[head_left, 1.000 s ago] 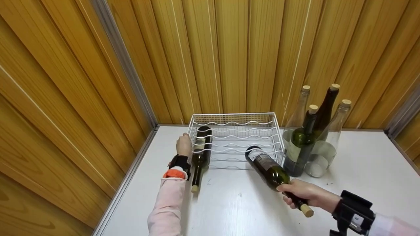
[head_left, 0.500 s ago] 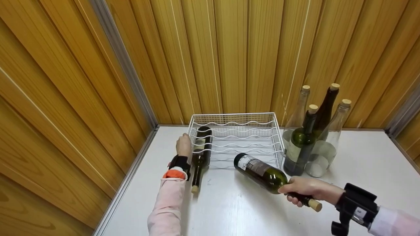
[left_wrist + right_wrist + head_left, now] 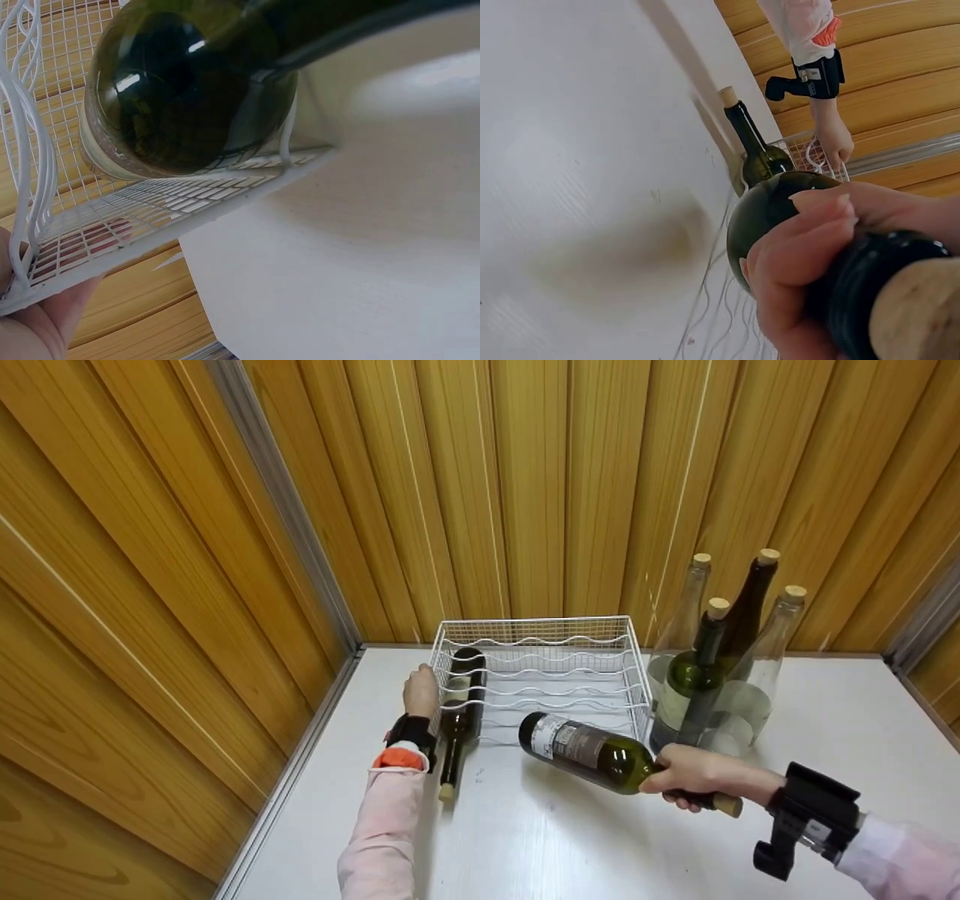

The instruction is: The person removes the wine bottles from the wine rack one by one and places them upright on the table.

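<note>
My right hand [image 3: 694,772] grips a dark green wine bottle [image 3: 581,750] by its neck. The bottle tilts with its base toward the left, in front of the white wire rack [image 3: 536,620], and its cork points right. In the right wrist view my fingers [image 3: 802,247] wrap the neck just below the cork [image 3: 922,311]. On the rack's left side, my left hand [image 3: 420,692] holds the wire edge; the left wrist view shows fingers curled at the mesh [image 3: 82,251]. Another corked wine bottle [image 3: 452,757] lies in the rack's left end, neck toward me.
Several corked bottles stand upright to the right of the rack, among them a green one [image 3: 690,682], a brown one [image 3: 754,600] and a clear one [image 3: 776,637]. Wood-patterned walls [image 3: 525,495] enclose the white table [image 3: 525,840] at the back and left.
My right hand has risen slightly, and the bottle's base has swung left and away from the rack's right part, so the bottle lies more crosswise. The left hand keeps its place.
</note>
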Tool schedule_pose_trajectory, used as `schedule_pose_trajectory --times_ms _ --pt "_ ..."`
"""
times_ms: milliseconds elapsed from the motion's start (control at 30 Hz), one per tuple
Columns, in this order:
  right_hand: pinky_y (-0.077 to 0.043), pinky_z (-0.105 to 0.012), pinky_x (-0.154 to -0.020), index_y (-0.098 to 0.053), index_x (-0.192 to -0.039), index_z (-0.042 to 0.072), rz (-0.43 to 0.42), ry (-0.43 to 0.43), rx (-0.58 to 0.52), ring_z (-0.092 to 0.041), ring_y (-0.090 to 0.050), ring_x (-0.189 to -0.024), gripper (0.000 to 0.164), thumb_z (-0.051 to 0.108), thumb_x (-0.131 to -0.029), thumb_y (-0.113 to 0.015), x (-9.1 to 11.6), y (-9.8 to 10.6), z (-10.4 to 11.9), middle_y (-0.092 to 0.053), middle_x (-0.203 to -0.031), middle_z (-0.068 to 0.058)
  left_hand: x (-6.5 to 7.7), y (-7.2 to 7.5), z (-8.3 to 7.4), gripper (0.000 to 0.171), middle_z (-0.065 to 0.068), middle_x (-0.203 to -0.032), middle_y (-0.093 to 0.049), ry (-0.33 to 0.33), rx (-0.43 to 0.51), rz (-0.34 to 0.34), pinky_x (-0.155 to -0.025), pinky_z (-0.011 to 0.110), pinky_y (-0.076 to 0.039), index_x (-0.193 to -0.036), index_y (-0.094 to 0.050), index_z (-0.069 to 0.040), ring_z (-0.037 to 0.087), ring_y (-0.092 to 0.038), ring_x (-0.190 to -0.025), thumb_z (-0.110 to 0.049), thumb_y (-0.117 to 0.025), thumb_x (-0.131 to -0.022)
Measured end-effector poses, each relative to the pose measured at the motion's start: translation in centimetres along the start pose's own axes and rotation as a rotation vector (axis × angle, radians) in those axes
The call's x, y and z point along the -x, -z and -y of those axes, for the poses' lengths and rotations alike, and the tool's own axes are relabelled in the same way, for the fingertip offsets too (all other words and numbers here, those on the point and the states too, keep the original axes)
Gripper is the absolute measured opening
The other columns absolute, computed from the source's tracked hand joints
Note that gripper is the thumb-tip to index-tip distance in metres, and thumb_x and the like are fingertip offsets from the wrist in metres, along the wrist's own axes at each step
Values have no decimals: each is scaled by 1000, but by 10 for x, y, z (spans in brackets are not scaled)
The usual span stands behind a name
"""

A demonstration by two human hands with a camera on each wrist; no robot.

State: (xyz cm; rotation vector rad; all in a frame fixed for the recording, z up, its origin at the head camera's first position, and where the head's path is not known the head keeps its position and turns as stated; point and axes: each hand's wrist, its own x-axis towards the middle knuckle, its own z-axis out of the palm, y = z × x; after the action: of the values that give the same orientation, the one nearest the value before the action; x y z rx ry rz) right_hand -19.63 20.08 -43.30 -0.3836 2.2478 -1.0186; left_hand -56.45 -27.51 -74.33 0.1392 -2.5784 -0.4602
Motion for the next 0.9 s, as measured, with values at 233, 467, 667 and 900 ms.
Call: schedule_pose_trajectory --times_ms 233,467,667,900 --pt "-38 -18 -44 -58 -76 10 -29 40 100 -6 -45 -46 17 12 -89 -69 0 11 -1 -48 -56 4 2 1 -1 14 24 -77 -69 -10 2 12 -52 55 -53 -92 -60 -2 43 -69 -66 -4 -48 -97" --pt "-38 -19 -45 -59 -72 10 -46 37 158 -6 -45 -47 20 14 -88 -70 -2 19 1 -49 -56 5 3 15 -7 16 24 -77 -69 9 21 22 -51 55 -53 -92 -59 -2 43 -69 -66 -5 -45 -99" --pt "-39 -19 -45 -59 -67 10 -53 56 195 -5 -46 -47 24 16 -88 -71 -3 25 -1 -49 -55 6 54 190 -108 18 30 -81 -69 42 88 75 -59 56 -56 -89 -58 5 47 -70 -73 -1 -44 -98" --pt "-38 -18 -45 -57 -65 11 -55 60 208 -4 -45 -46 26 16 -87 -71 -3 31 -3 -49 -54 7 76 260 -154 20 33 -89 -69 95 51 151 -70 56 -58 -92 -57 9 48 -71 -83 -1 -41 -99"
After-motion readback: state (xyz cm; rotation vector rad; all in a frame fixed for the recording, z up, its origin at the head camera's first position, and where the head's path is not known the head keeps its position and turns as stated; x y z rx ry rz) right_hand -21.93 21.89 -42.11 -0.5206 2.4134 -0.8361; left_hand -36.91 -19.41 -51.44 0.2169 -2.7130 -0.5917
